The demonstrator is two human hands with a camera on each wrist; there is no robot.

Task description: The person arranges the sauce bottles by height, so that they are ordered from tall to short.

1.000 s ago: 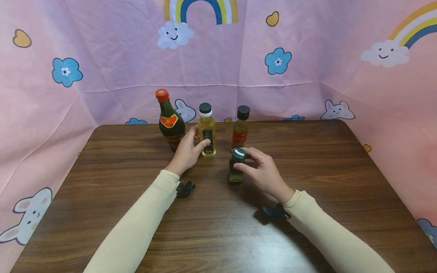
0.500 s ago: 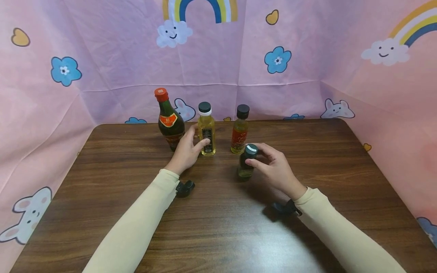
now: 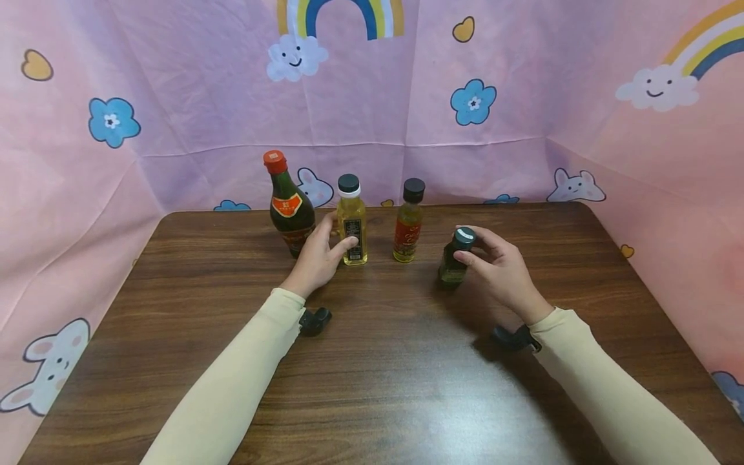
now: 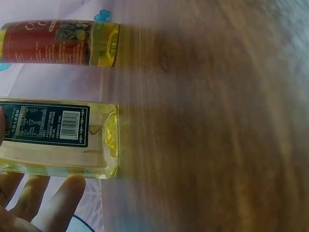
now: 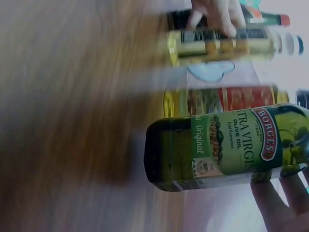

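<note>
My left hand (image 3: 316,258) holds a clear bottle of yellow oil (image 3: 351,210) with a dark green cap, thumb in front and fingers along its far side. In the left wrist view, this bottle's dark barcode label (image 4: 48,123) faces the camera. Toward the right of the table, my right hand (image 3: 504,271) grips a small dark green bottle of olive oil (image 3: 452,268) near its neck. Its "Extra Virgin Olive Oil" label (image 5: 231,140) shows in the right wrist view. Whether its base touches the table, I cannot tell.
A green bottle with a red cap (image 3: 285,187) stands just left of my left hand. Between the two held bottles is a red-labelled oil bottle (image 3: 408,232) with a black cap. The brown wooden table (image 3: 372,374) is bordered by a pink printed cloth (image 3: 500,168).
My right hand has carried the olive oil bottle to the right and farther back, from in front of the red-labelled bottle to its right. My left hand has stayed in place.
</note>
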